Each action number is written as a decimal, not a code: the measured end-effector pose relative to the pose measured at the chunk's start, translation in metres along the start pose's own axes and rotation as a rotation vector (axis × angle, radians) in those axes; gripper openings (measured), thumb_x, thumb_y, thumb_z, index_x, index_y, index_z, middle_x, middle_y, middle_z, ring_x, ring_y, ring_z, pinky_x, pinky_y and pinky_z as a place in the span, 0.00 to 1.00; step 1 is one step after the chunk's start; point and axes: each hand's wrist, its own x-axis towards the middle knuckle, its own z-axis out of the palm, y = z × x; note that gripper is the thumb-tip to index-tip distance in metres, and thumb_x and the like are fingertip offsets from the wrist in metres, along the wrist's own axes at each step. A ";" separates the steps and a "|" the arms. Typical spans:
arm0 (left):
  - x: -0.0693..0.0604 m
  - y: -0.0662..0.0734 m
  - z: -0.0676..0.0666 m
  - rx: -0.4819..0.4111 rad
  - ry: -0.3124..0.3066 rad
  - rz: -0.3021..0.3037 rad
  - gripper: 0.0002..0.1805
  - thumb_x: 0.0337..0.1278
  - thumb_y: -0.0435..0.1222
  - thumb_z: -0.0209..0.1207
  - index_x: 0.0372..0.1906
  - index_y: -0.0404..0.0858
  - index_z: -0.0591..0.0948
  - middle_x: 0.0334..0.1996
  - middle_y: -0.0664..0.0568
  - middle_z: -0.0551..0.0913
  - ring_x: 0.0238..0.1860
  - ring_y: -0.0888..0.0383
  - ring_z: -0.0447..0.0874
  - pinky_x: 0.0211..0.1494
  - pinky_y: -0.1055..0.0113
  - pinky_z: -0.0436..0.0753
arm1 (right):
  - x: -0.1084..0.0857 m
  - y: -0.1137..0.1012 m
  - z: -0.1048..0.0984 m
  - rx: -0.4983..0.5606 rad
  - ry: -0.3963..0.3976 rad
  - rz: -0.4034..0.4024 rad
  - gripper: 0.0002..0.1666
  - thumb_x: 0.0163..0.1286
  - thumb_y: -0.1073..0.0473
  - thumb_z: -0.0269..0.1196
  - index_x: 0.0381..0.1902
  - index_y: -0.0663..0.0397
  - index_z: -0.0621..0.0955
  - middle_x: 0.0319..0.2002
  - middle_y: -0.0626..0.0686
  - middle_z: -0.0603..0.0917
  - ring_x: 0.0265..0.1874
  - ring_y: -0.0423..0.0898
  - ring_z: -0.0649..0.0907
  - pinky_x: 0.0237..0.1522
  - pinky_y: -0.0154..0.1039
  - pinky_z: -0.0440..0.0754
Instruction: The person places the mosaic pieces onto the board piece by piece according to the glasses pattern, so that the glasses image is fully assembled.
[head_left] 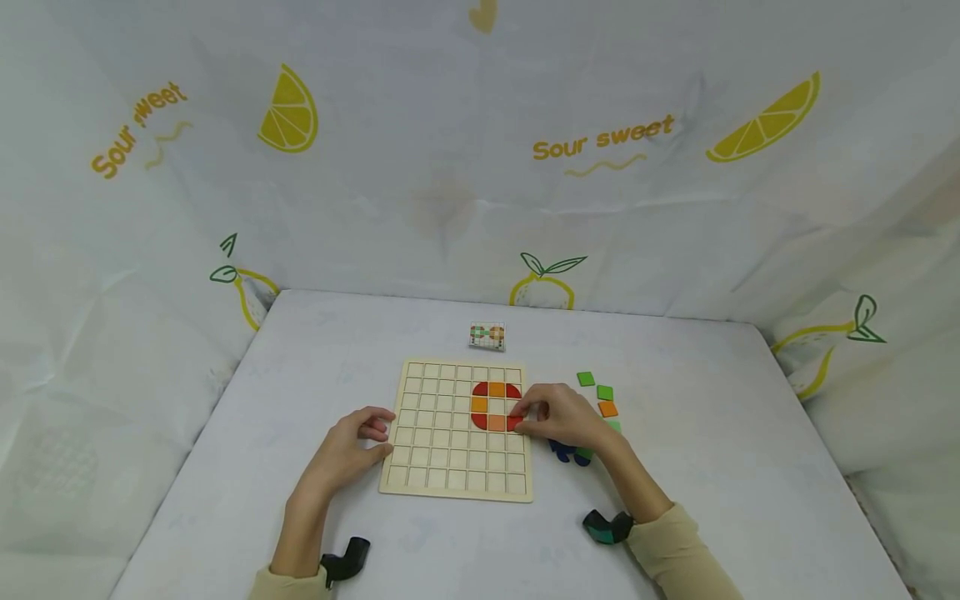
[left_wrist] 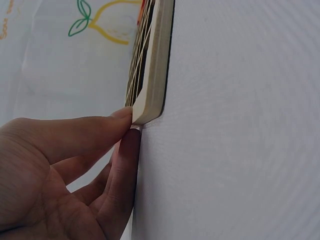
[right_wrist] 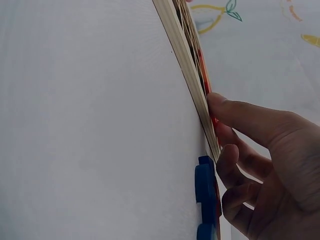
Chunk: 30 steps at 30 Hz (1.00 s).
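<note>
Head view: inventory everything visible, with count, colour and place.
Board: one, pale wood, mid-table
Placed tiles: four red, three orange, board's right side
Loose tiles: at least four green, one orange, right of board
Small pieces: several, dark blue, right of board
Card: one, multicoloured, beyond board
Table: one, white, centre
Cloth: count unclear, white, around table
Wrist devices: two, black, lower picture
Sleeves: two, beige, picture bottom
Left hand: one, touching board's left edge
Right hand: one, touching red tile
</note>
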 end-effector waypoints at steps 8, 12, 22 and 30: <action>0.000 -0.001 0.000 0.000 -0.001 -0.003 0.23 0.60 0.27 0.73 0.60 0.37 0.85 0.48 0.47 0.87 0.49 0.56 0.89 0.55 0.60 0.83 | -0.001 0.001 -0.002 -0.001 0.004 -0.001 0.10 0.68 0.53 0.78 0.46 0.43 0.93 0.42 0.45 0.91 0.29 0.34 0.76 0.33 0.29 0.76; 0.000 -0.001 0.000 0.004 0.000 -0.006 0.23 0.60 0.27 0.73 0.60 0.37 0.85 0.48 0.47 0.87 0.49 0.57 0.89 0.55 0.61 0.83 | -0.005 0.001 -0.008 0.015 0.003 0.018 0.11 0.68 0.54 0.78 0.47 0.43 0.93 0.45 0.46 0.92 0.31 0.36 0.78 0.34 0.29 0.78; 0.000 0.000 0.000 0.004 0.002 -0.002 0.23 0.59 0.26 0.73 0.60 0.36 0.85 0.47 0.47 0.87 0.48 0.57 0.89 0.53 0.62 0.82 | -0.019 0.015 -0.026 0.063 0.008 0.078 0.15 0.69 0.58 0.76 0.53 0.52 0.91 0.50 0.52 0.92 0.35 0.42 0.80 0.34 0.31 0.81; -0.001 0.000 0.000 -0.006 0.002 -0.001 0.23 0.59 0.26 0.73 0.60 0.36 0.85 0.48 0.46 0.87 0.49 0.55 0.89 0.54 0.61 0.83 | -0.033 0.027 -0.041 0.068 0.004 0.186 0.19 0.67 0.58 0.78 0.55 0.53 0.90 0.50 0.54 0.91 0.33 0.44 0.79 0.30 0.32 0.80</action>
